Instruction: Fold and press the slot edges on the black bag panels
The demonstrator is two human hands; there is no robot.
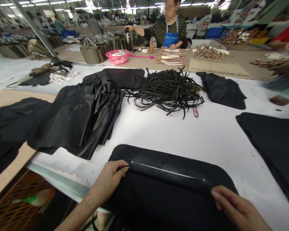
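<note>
A black panel [173, 157] with rounded corners lies at the front of the white table. A long narrow slot in it shows white, and a black sheet [163, 202] covers its near part. My left hand [110, 176] is closed at the slot's left end, pinching a thin black strip [123, 167] between thumb and fingers. On the other side, my right hand [233, 202] is closed, with its fingertips on the edge of the black sheet near the slot's right end. Whether the strip reaches that far is hard to see against the black.
Black sheets [67, 112] lie piled at left, and more black pieces [274, 144] at right. A tangle of black strips [170, 88] sits in the middle beside a pink clip [195, 112]. Across the table a person [170, 30] holds a flask [127, 39]. Below is an orange crate [21, 189].
</note>
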